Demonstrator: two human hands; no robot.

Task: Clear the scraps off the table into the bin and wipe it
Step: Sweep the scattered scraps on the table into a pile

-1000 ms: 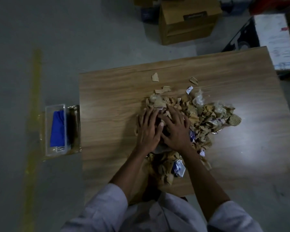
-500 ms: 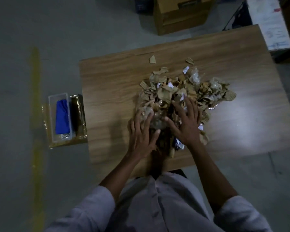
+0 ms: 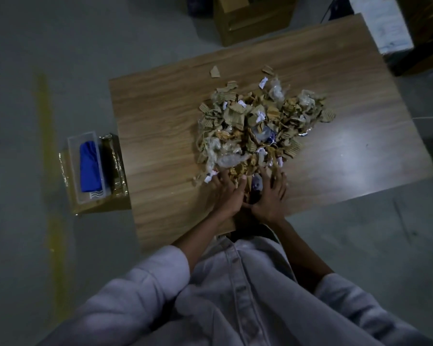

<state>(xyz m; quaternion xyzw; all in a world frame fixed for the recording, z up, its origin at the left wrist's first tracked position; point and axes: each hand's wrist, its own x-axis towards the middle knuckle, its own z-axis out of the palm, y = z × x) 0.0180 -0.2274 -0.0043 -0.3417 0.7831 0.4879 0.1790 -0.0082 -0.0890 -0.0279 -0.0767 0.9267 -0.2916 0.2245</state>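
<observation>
A heap of torn cardboard, paper and plastic scraps (image 3: pixel 255 123) lies in the middle of the wooden table (image 3: pixel 160 116). My left hand (image 3: pixel 226 193) and my right hand (image 3: pixel 270 196) lie side by side at the heap's near end, close to the table's front edge, fingers spread and pressing on the scraps. Some scraps sit between the two hands. A dark gap shows under the wrists at the table's edge; I cannot tell whether it is the bin. Two loose cardboard bits (image 3: pixel 214 71) lie beyond the heap.
On the floor left of the table stands a clear plastic box (image 3: pixel 73 156) holding a blue cloth (image 3: pixel 90 166), on a flat carton. A cardboard box (image 3: pixel 250 18) stands beyond the table's far edge. More boxes stand at the far right.
Both hands have drawn back toward me over the heap, from its middle to its near end, dragging scraps toward the front edge.
</observation>
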